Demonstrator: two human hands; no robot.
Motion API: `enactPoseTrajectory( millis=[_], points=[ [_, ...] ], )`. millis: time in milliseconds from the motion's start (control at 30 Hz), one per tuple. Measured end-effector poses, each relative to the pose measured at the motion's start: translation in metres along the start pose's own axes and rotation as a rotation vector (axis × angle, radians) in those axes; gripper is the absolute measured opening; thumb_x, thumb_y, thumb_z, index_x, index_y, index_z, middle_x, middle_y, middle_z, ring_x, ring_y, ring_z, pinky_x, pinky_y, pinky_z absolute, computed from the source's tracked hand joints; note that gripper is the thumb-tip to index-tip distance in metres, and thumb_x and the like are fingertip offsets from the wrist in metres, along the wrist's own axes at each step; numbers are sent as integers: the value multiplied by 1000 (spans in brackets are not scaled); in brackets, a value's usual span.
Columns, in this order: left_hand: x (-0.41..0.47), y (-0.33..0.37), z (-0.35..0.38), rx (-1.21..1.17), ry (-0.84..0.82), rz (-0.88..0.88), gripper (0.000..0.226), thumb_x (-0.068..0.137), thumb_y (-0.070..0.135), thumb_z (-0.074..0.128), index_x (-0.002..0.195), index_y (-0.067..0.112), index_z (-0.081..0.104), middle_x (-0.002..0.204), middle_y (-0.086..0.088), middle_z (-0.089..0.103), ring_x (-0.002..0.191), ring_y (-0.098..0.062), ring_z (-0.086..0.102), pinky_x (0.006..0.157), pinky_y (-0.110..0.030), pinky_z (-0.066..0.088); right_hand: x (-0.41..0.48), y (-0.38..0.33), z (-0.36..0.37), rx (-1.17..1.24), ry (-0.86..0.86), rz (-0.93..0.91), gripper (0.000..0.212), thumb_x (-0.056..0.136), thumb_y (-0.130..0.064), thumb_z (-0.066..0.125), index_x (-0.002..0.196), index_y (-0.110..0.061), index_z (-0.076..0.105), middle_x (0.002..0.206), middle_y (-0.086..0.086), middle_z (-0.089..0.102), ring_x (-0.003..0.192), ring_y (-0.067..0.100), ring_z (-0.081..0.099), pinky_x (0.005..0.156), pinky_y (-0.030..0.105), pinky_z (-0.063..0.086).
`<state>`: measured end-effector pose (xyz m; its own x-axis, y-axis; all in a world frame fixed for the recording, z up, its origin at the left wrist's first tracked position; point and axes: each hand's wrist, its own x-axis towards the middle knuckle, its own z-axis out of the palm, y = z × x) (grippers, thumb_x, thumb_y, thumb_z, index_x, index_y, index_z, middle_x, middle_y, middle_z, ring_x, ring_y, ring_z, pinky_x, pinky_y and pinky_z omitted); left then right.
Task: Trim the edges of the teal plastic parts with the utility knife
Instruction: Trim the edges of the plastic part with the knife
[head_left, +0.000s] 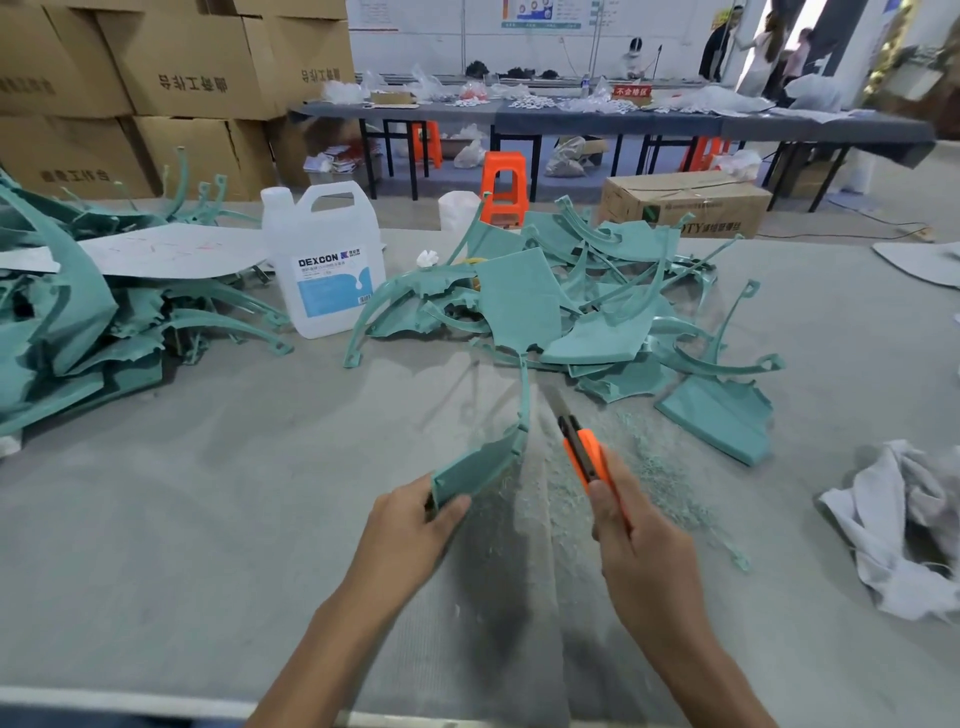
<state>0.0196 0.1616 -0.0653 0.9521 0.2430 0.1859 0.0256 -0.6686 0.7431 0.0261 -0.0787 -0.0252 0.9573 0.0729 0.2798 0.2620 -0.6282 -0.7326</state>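
Teal part (480, 465) looks light, thin and springy, so grab the flat panel. Left hand (410, 530) pinches it above the worktop (208, 493). Right hand (641, 545) fingers (602, 504) are clenched on the utility knife (579, 447) at its 3 o'clock.

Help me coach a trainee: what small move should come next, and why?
Probably ease the utility knife leftward onto the teal part: the right hand holds it blade-out beside the part's edge, while the left hand grips its near end.
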Motion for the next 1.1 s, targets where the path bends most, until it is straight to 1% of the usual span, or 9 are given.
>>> enactPoseTrajectory(
  millis=[100, 233, 333, 433, 500, 567, 667, 900, 1100],
  points=[
    [-2, -2, 1, 78, 28, 52, 5, 93, 29, 68, 94, 33, 72, 83, 16, 67, 82, -11, 62, 72, -33, 48, -3, 6, -6, 90, 26, 2, 49, 91, -66, 33, 140, -67, 32, 77, -16, 65, 57, 9, 62, 58, 37, 55],
    [5, 15, -43, -157, 141, 105, 22, 85, 26, 78, 93, 44, 68, 92, 22, 70, 87, -4, 65, 78, -22, 50, -12, 22, -17, 181, 74, 91, 43, 92, -64, 38, 134, -67, 41, 76, -9, 64, 50, 10, 58, 52, 41, 55],
    [9, 52, -98, -474, 232, 161, 24, 73, 39, 87, 88, 40, 68, 82, 16, 70, 73, -4, 63, 70, -16, 50, -18, 31, -22, 235, 91, 138, 40, 90, -63, 39, 130, -69, 44, 72, -5, 62, 46, 10, 53, 49, 35, 50],
    [12, 86, -143, -669, 314, 322, 20, 74, 26, 83, 87, 35, 71, 84, 17, 74, 75, 2, 65, 72, -13, 53, -24, 31, -20, 310, 86, 190, 43, 87, -61, 42, 129, -65, 49, 70, -2, 63, 44, 13, 53, 49, 32, 49],
    [11, 102, -160, -534, 383, 356, 21, 84, 20, 75, 94, 38, 73, 91, 19, 75, 81, 3, 67, 77, -16, 55, -27, 30, -17, 355, 68, 232, 40, 87, -59, 43, 126, -64, 52, 71, -2, 65, 44, 14, 54, 47, 32, 50],
    [14, 105, -163, -164, 419, 351, 16, 91, 35, 66, 102, 47, 65, 93, 19, 74, 83, -4, 69, 73, -24, 56, -31, 26, -13, 446, 26, 284, 33, 94, -53, 43, 123, -64, 54, 72, -2, 65, 45, 15, 55, 43, 31, 48],
    [18, 99, -143, 394, 321, 266, 25, 95, 58, 49, 118, 47, 48, 99, 0, 74, 91, -34, 67, 72, -40, 50, -37, 19, -6, 611, -91, 367, 36, 104, -35, 43, 119, -65, 57, 72, 0, 65, 47, 20, 57, 40, 30, 46],
    [41, 91, -75, 732, 8, 194, 32, 103, 46, 43, 134, 42, 48, 109, -5, 70, 98, -33, 64, 74, -38, 50, -54, -8, 21, 861, -337, 497, 57, 103, -1, 39, 132, -49, 53, 82, 16, 67, 51, 32, 60, 39, 32, 49],
    [48, 83, -79, 891, -324, 86, 70, 98, 27, 31, 149, 57, -7, 123, 2, 61, 95, -28, 57, 63, -35, 33, -54, -20, 38, 1008, -367, 568, 49, 105, -5, 41, 134, -43, 50, 103, 24, 64, 58, 38, 66, 50, 40, 56]
  ],
)
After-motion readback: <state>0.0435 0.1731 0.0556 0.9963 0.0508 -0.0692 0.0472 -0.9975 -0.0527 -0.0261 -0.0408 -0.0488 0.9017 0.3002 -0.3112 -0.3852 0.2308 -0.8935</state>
